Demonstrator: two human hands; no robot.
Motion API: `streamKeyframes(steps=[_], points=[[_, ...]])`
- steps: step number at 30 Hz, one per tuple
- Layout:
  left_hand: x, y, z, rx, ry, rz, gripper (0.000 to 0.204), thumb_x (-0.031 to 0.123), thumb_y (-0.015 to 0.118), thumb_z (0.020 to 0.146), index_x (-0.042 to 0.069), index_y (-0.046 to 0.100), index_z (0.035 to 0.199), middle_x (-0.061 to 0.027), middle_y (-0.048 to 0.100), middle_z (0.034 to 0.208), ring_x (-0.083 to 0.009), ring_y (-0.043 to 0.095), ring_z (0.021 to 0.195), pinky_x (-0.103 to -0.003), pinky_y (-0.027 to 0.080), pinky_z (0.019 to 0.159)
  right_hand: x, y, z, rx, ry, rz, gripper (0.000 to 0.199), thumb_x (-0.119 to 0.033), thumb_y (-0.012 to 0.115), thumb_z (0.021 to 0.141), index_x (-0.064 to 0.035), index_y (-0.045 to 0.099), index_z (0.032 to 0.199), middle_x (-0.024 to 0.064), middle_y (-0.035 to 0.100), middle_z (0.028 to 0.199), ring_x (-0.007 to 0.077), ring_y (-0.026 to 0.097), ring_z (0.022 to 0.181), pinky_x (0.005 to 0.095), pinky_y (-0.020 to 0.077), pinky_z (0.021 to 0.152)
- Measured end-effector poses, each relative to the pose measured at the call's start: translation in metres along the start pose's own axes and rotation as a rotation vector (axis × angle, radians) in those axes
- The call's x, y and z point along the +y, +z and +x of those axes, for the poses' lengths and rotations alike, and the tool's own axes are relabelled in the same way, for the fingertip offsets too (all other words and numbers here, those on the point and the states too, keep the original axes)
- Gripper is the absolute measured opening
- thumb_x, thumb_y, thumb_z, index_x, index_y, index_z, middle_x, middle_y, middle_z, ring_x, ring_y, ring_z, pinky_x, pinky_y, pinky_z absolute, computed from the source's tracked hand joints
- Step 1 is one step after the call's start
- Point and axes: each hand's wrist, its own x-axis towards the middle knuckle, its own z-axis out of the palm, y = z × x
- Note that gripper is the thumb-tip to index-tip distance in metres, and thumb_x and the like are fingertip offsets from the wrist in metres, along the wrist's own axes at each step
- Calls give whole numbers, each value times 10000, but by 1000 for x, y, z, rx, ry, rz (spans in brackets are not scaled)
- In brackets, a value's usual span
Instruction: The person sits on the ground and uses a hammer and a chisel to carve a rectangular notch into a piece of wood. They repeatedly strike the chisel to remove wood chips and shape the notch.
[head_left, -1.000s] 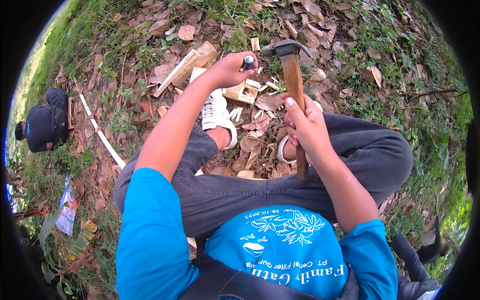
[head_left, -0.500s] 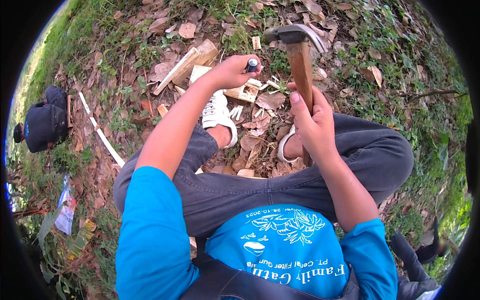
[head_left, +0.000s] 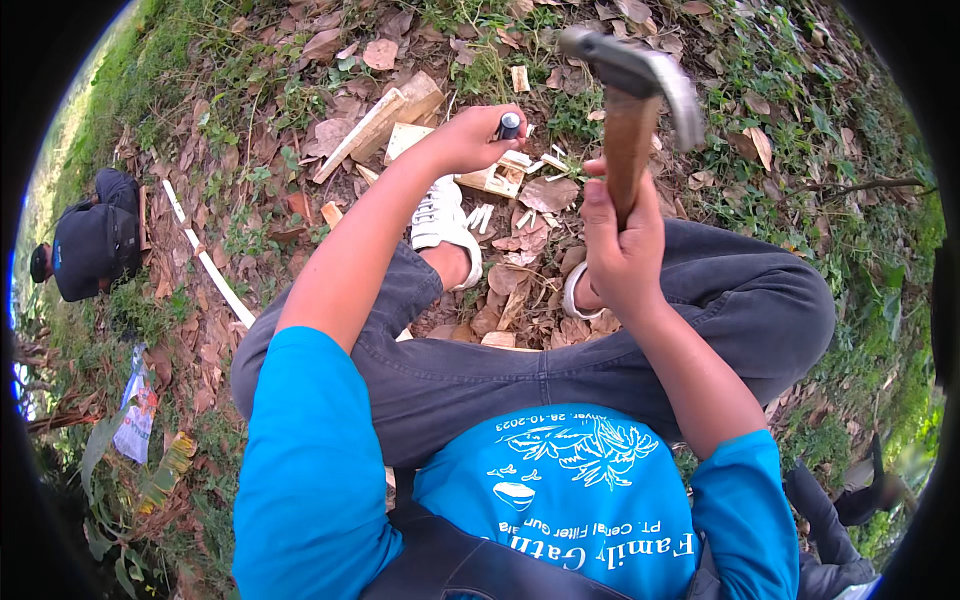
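My left hand (head_left: pixel 468 140) is closed round the dark handle of a chisel (head_left: pixel 509 125), whose round metal-capped end points up at me; its blade is hidden below the fist. Beneath that hand lies a pale wooden block (head_left: pixel 495 181) with cut-out recesses, partly covered by my hand and white shoe (head_left: pixel 440 222). My right hand (head_left: pixel 627 240) grips a claw hammer (head_left: pixel 628 135) by its wooden handle, the steel head raised above the ground to the right of the chisel. Small wood chips (head_left: pixel 480 218) are scattered by the block.
Wooden offcuts (head_left: pixel 365 138) lie beyond my left forearm, among dry leaves and grass. A long pale strip (head_left: pixel 208 255) rests on the left, near a black backpack (head_left: pixel 98 240) and a plastic bag (head_left: pixel 135 415). Part of another person (head_left: pixel 825 525) shows at lower right.
The hammer has swung up closer to me and slightly right, its head now larger and blurred. My left hand stays on the chisel, almost in place.
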Motion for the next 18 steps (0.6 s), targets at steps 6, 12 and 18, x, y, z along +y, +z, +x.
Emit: streamKeyframes(steps=[6, 12, 18], points=[[1, -10, -2, -1, -111, -35, 192, 54, 702, 894, 55, 671, 1083, -100, 750, 1004, -234, 716, 936, -351, 558, 873, 28, -1, -4, -185, 203, -196, 276, -230, 622, 1034, -28, 638, 1222, 91, 684, 843, 159, 647, 751, 333, 502, 709], [49, -36, 7, -214, -266, 506, 205, 165, 749, 836, 71, 741, 1018, -103, 766, 976, -282, 736, 909, -395, 577, 811, -4, -12, 9, -63, 367, 222, 254, -230, 608, 1065, -49, 638, 1241, -27, 575, 809, 38, 483, 706, 255, 415, 635], [46, -5, 2, -220, -253, 1061, 164, 83, 691, 823, 89, 764, 970, -139, 769, 978, -337, 748, 943, -441, 611, 786, -13, -20, 6, -54, 599, 389, 324, -313, 581, 1076, -61, 550, 1277, -75, 430, 720, -10, 351, 479, 182, 322, 412]])
